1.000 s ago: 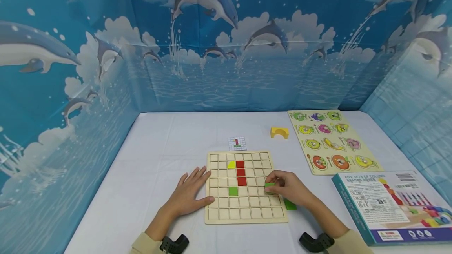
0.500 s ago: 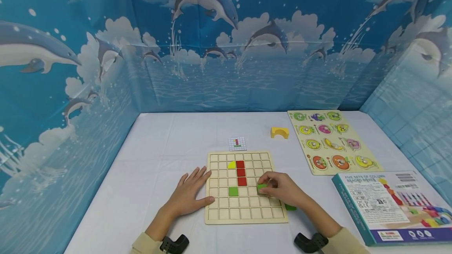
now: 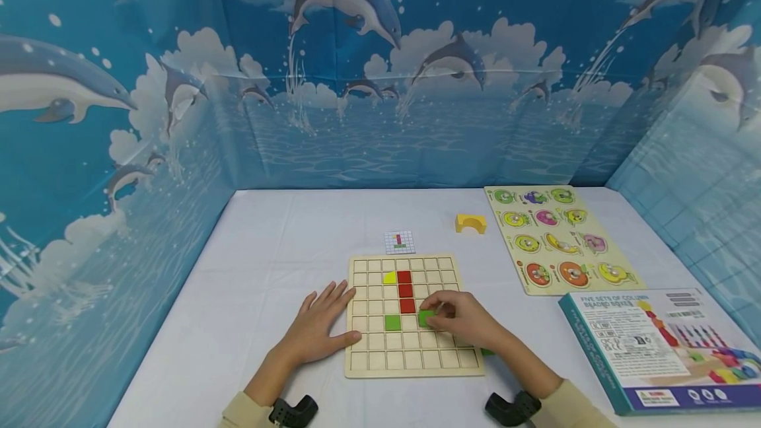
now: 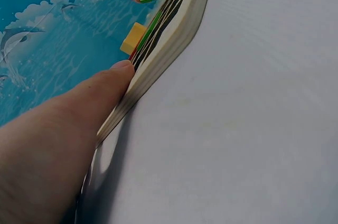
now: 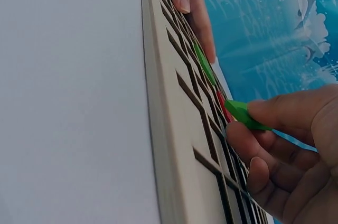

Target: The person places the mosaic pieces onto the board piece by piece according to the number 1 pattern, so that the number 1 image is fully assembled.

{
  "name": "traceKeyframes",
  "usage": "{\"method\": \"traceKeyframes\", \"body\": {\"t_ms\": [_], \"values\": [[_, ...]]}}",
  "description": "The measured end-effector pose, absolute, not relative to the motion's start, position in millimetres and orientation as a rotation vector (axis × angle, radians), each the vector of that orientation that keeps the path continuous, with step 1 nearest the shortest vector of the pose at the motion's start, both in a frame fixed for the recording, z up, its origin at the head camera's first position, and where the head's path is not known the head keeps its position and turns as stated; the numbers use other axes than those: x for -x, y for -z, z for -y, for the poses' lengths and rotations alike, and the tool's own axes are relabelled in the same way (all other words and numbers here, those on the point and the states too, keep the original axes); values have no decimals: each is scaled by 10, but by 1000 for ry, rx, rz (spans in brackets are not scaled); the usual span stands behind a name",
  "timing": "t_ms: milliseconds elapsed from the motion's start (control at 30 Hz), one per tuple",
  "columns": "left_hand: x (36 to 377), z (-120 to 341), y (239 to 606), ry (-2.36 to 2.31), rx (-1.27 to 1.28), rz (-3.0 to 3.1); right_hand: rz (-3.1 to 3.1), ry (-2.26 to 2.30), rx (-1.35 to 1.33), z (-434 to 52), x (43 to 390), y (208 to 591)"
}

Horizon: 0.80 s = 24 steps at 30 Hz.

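Your right hand [image 3: 470,319] pinches a green square tile [image 3: 426,318] between thumb and fingertips, holding it just above the wooden grid board [image 3: 410,360], in the row with the green tile already seated [image 3: 392,322] and one empty cell to that tile's right. From the right wrist view the held tile is tilted and not yet down in a cell. Your left hand [image 3: 321,325] lies flat with fingers straight, holding nothing, its thumb and fingertips against the board's left edge to steady it.

By the look of it you are mid-placement: the tile is over the grid but still in your grip. The next move seems to call for levelling the tile, squaring its edges with the cell walls, lowering it until it sits flush, then letting go while your left hand keeps the board from sliding. Which cell you mean to fill cannot be told for sure; the empty one directly below the red column [image 3: 405,290] lies just left of the tile.

Another green piece [image 3: 487,351] peeks out on the table behind your right wrist. Further up the board a yellow quarter-round piece [image 3: 389,277] sits left of the top red tile. Beyond the board lie a small pattern card [image 3: 399,241] and a yellow arch block [image 3: 470,223], with a fruit puzzle board [image 3: 555,240] to the far right and a toy box [image 3: 654,349] near right.
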<state>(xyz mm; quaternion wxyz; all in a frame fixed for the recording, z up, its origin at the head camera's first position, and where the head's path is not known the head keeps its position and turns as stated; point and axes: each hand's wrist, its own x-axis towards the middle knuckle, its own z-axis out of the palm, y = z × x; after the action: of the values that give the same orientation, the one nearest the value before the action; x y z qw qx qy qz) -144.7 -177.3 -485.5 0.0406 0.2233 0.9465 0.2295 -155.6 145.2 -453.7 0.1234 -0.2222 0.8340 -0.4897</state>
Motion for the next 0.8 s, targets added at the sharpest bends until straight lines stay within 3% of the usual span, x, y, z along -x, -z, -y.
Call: {"method": "traceKeyframes", "body": {"t_ms": [800], "values": [[1457, 1784, 4878, -710, -694, -2901, -2494, 1328, 716, -1164, 1568, 4580]]}}
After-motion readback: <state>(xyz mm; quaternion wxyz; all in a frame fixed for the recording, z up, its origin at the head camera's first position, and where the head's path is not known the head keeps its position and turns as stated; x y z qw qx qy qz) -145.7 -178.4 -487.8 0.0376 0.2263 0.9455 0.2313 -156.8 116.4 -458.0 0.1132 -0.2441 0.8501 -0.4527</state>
